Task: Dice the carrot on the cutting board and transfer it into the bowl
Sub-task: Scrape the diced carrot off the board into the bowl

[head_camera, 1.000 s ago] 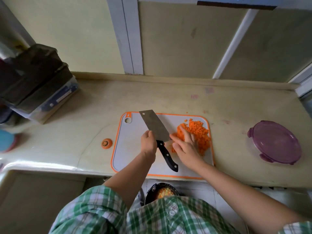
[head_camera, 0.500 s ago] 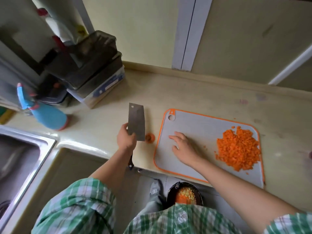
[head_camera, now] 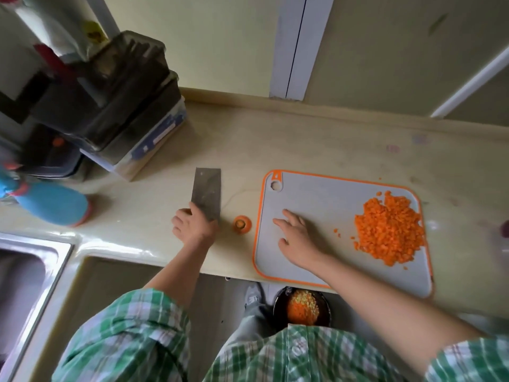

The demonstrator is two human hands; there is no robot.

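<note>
Right fingers (head_camera: 293, 216) apart from diced carrot (head_camera: 389, 230)

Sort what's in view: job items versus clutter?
Job:
cutting board
diced carrot piled on it
cleaver, held by left hand
right hand, flat on the board
bowl below the counter edge

Lying about:
carrot stub
blue bottle
stacked containers
sink

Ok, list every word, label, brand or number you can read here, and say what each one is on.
No text in this view can be read.
On the clear storage box, the blue and white label: print too blurred to read.
On the white item at top left, the yellow sticker: too blurred to read.
On the cleaver and the cutting board: no marking visible.
</note>
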